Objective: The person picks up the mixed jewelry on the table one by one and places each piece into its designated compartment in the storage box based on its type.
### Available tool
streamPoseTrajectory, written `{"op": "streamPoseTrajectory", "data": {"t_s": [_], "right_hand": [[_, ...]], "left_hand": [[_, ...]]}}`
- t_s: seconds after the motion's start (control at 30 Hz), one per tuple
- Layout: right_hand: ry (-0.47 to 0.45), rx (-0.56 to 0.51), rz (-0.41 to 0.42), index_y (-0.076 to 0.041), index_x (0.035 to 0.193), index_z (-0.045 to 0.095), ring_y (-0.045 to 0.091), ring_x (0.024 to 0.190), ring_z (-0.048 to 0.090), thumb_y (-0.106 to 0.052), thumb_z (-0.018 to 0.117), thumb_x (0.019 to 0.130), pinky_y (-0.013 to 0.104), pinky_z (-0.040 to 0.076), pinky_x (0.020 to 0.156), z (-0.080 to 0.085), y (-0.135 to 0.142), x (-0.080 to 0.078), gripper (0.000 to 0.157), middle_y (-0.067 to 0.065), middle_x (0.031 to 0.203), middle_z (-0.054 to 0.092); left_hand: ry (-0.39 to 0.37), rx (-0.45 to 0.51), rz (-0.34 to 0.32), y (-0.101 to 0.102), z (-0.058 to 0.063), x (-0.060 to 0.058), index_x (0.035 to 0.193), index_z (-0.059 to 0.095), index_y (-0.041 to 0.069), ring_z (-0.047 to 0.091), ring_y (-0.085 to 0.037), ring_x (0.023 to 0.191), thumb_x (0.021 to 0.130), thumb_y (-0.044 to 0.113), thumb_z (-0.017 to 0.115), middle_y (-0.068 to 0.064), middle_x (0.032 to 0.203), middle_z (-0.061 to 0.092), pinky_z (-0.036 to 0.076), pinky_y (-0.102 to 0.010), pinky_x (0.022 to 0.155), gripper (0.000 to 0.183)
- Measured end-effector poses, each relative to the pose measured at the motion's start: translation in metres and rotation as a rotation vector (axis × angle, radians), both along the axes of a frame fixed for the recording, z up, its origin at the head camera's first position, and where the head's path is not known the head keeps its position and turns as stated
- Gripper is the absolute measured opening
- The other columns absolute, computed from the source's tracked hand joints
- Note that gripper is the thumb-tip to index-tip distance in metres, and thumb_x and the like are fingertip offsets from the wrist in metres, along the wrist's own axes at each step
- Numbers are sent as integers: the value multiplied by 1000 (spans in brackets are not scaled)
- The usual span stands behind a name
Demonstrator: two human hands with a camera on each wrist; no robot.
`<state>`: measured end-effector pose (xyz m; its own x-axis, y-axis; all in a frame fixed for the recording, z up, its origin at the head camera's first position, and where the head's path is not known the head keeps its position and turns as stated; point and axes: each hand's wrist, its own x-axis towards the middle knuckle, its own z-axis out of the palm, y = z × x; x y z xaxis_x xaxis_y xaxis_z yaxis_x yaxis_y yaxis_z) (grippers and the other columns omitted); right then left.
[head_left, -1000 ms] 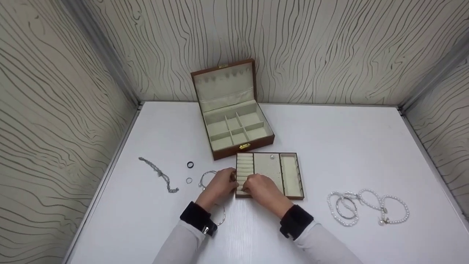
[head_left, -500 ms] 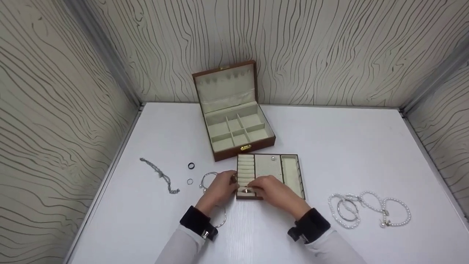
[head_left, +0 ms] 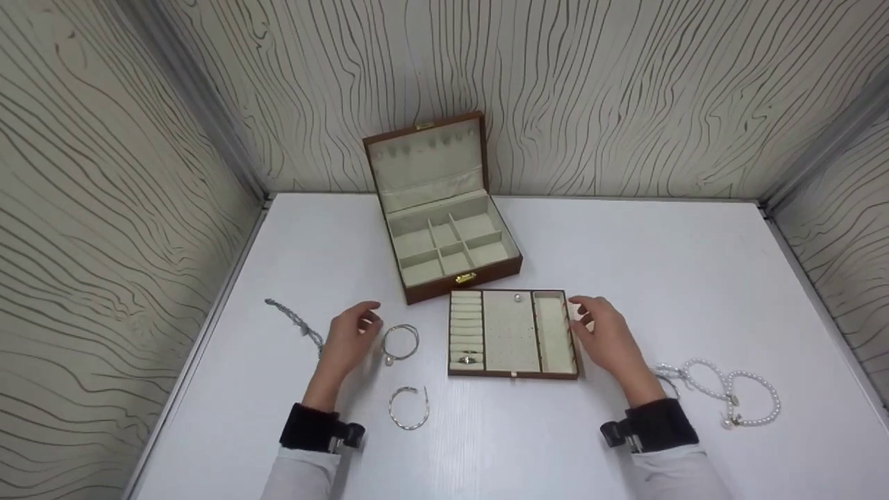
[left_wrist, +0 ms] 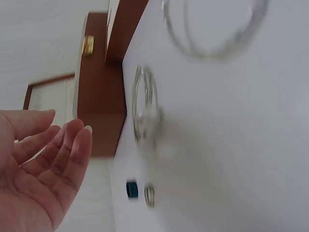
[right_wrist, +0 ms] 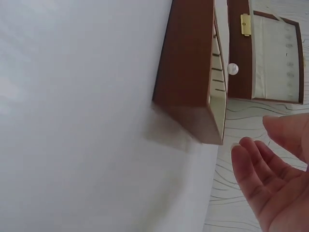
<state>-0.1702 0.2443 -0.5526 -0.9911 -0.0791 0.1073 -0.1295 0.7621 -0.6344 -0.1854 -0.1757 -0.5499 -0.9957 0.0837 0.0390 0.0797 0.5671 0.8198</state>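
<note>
My left hand (head_left: pixel 349 340) hovers left of the tray with its fingers loosely bent and nothing in them. Close by lie a silver bracelet with a small charm (head_left: pixel 401 342) and, nearer me, an open-ended bangle (head_left: pixel 408 408). In the left wrist view a dark ring (left_wrist: pixel 132 189) and a silver ring (left_wrist: pixel 149 195) rest on the table. My right hand (head_left: pixel 610 335) is at the right edge of the jewelry tray (head_left: pixel 514 374), fingers relaxed, holding nothing. One ring (head_left: pixel 467 360) sits in the tray's padded ring rolls, and a pearl stud (head_left: pixel 518 297) is on its middle panel.
Behind the tray stands an open brown jewelry box (head_left: pixel 460 270) with a divided cream lining. A silver chain (head_left: pixel 298 323) lies at the left, partly behind my left hand. Pearl strands (head_left: pixel 753 375) and a bangle partly covered by my right arm lie at the right.
Both hands have left the ring rolls: the left has moved left, the right to the tray's right side. The ring, earlier under the right fingers, now shows in the front rolls, let go.
</note>
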Motion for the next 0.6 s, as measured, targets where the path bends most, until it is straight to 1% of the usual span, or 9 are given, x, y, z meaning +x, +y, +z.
{"op": "streamPoseTrajectory", "data": {"t_s": [0.1, 0.17, 0.3, 0.47, 0.53, 0.6], "right_hand": [[-41, 24, -29, 3, 133, 53, 33, 94, 61, -2, 63, 93, 47, 52, 77, -4, 5, 0, 42, 21, 107, 58], [-78, 34, -37, 2, 137, 50, 34, 95, 61, -5, 62, 94, 47, 52, 77, -7, 7, 0, 45, 21, 110, 57], [-159, 1, -20, 2, 144, 42, 34, 98, 61, -4, 57, 96, 44, 54, 76, -12, 7, -1, 50, 23, 114, 56], [-237, -31, -10, 3, 148, 35, 31, 99, 62, -4, 52, 99, 37, 55, 72, -17, 5, -2, 53, 22, 116, 58], [-255, -24, -10, 2, 149, 35, 29, 98, 62, -4, 51, 99, 37, 54, 71, -18, 3, -2, 52, 22, 117, 59], [-270, -14, -5, 4, 148, 34, 30, 98, 62, -2, 49, 100, 39, 54, 74, -18, 2, -3, 51, 23, 117, 59]], "left_hand": [[6, -14, 87, -18, 0, 1, 123, 62, -5, 64, -25, 90, 92, 1, 63, -11, 97, 67, 55, -38, 78, 31], [-7, -25, 135, -27, -1, 1, 124, 62, -5, 64, -26, 92, 92, 2, 64, -12, 98, 67, 55, -40, 80, 33], [-45, -56, 196, -39, -2, 0, 126, 60, -4, 63, -28, 97, 92, 3, 64, -14, 102, 66, 53, -42, 84, 35], [-88, -86, 201, -45, -2, -5, 130, 58, -3, 60, -30, 101, 92, 3, 64, -18, 110, 63, 51, -44, 86, 39], [-96, -103, 192, -45, -3, -7, 131, 57, -4, 60, -30, 101, 91, 2, 65, -20, 111, 62, 51, -44, 85, 41], [-95, -124, 177, -43, -5, -9, 131, 57, -4, 60, -29, 99, 90, 1, 66, -20, 111, 62, 51, -44, 84, 42]]}}
